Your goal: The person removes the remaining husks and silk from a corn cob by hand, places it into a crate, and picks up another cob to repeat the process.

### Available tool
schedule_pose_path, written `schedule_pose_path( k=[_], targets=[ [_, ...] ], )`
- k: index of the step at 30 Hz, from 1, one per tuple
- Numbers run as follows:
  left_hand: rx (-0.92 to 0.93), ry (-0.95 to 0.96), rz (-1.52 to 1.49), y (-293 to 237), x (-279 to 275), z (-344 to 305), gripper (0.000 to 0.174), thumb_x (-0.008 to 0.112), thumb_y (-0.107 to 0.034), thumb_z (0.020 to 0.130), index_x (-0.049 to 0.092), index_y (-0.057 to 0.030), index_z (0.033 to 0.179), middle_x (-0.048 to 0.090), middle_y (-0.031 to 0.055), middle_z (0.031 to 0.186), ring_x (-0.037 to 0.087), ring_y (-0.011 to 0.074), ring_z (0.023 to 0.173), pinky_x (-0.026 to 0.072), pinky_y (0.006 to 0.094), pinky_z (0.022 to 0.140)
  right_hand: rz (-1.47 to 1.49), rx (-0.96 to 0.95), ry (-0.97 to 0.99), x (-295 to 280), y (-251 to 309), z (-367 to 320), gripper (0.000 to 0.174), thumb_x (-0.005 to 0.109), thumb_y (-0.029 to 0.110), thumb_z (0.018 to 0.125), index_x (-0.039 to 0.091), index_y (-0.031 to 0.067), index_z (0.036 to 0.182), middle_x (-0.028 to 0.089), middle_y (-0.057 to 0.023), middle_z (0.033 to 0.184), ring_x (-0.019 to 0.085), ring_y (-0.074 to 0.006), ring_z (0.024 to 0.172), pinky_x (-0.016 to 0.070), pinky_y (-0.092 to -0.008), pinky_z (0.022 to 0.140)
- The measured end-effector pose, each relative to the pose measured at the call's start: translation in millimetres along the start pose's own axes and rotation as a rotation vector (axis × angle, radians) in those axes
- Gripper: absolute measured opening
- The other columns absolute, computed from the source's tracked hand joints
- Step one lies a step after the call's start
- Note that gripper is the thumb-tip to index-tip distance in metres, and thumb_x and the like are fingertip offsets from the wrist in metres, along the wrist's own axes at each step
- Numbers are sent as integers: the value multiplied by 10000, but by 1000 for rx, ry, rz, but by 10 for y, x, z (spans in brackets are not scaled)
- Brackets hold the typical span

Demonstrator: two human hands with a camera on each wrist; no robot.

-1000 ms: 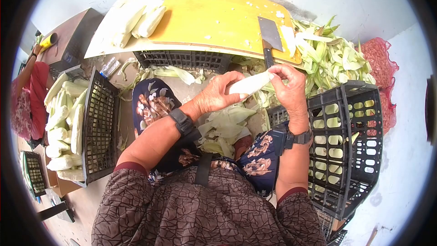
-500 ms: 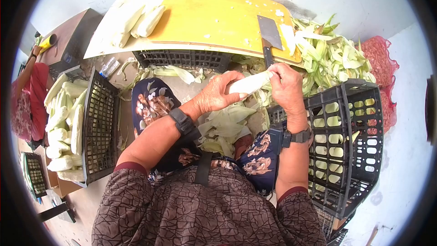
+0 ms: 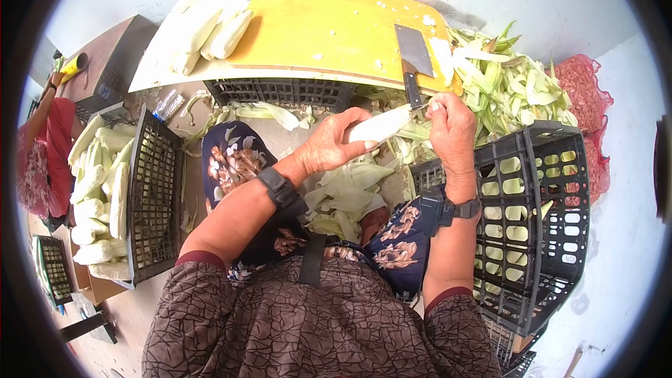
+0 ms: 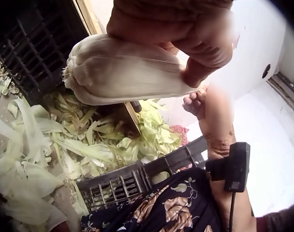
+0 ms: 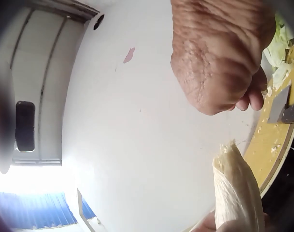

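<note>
In the head view my left hand (image 3: 332, 141) grips an ear of corn (image 3: 381, 126) in pale, thin husk, its tip pointing right. The left wrist view shows the ear (image 4: 127, 72) lying along under the fingers, its cut butt end at the left. My right hand (image 3: 453, 131) is just off the tip, fingers curled and pinched together. Fine strands of corn silk show between the tip and these fingers. In the right wrist view the frayed tip (image 5: 226, 152) stands apart from the right hand (image 5: 219, 58); its fingertips are partly hidden.
A yellow board (image 3: 322, 24) ahead carries a cleaver (image 3: 414, 49); more ears (image 3: 227, 33) lie at its left end. Stripped husks (image 3: 514, 84) are heaped at the right, beside a black crate (image 3: 507, 217). A crate (image 3: 155, 196) of corn stands left. Another person (image 3: 50, 154) sits far left.
My right hand has drawn away from the ear's tip, slightly to the right, its fingers curling tighter. The left hand keeps its hold on the ear, now tilted a little more.
</note>
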State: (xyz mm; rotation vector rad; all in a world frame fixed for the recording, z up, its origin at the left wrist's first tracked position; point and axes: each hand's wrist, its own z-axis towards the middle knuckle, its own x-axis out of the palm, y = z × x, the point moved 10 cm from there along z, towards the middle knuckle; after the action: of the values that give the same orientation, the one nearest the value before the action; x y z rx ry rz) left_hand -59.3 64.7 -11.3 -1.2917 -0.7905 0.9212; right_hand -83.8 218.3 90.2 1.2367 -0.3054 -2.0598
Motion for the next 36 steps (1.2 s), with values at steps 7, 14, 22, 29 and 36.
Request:
schedule_pose_path(
  k=[7, 14, 22, 29, 36],
  targets=[
    [-12, -30, 72, -46, -55, -6, 371, 636, -154, 803, 479, -4, 1103, 541, 43, 943, 506, 105, 880, 435, 251, 798, 103, 94, -147, -202, -264, 7, 76, 522, 56, 784, 586, 15, 794, 604, -113, 635, 605, -243, 576, 471, -338, 560],
    [2, -69, 66, -38, -91, 7, 362, 646, -146, 781, 495, -3, 1077, 565, 57, 922, 523, 110, 864, 448, 260, 785, 256, 107, -39, 6, -155, -24, 71, 565, 16, 769, 612, 5, 820, 637, -116, 715, 622, -195, 615, 479, -306, 574],
    [2, -96, 49, -52, -113, 0, 345, 665, -133, 756, 517, -1, 1038, 587, 72, 905, 539, 122, 856, 457, 276, 780, 68, -103, 110, 191, 239, -36, 146, 577, -44, 759, 614, -23, 899, 643, -124, 834, 633, -202, 750, 490, -279, 673],
    [-9, -42, 116, -28, -74, 13, 398, 640, -151, 789, 477, 13, 1113, 549, 55, 954, 513, 106, 884, 443, 258, 801, 72, -112, 40, 116, 246, -33, 129, 581, -43, 756, 609, -19, 879, 641, -118, 812, 630, -205, 731, 486, -277, 658],
    [29, -107, 126, -25, -115, 15, 370, 681, -164, 733, 526, -6, 1030, 607, 103, 886, 574, 158, 841, 468, 297, 761, 95, -123, 50, 109, 264, -38, 97, 590, -28, 744, 598, -2, 837, 625, -126, 768, 620, -248, 692, 483, -306, 625]
  ],
)
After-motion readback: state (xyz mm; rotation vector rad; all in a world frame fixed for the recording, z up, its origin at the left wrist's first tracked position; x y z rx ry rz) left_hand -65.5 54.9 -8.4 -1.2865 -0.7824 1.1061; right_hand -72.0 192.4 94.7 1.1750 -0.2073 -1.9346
